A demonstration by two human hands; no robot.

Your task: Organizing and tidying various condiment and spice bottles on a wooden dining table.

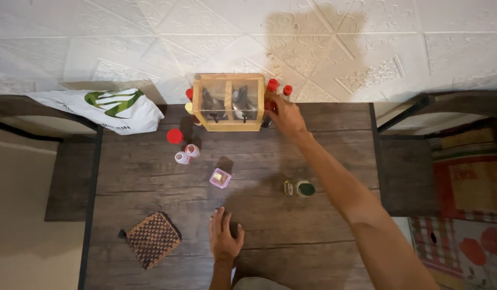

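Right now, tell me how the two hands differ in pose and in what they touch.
The right hand stretches far across the table to the red-capped bottles beside the wooden box; the left hand lies near the body. The right closes on a bottle; the left rests flat, fingers spread, holding nothing. Both are bare.

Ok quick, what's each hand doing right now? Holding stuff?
Left hand: open, flat on the dark wooden table, holding nothing.
Right hand: reaching to the red-capped bottles beside the wooden box; grip cannot be told.

Left hand [225,237] lies flat, fingers loosely spread; right arm stretches far forward, right hand [285,117] curled.
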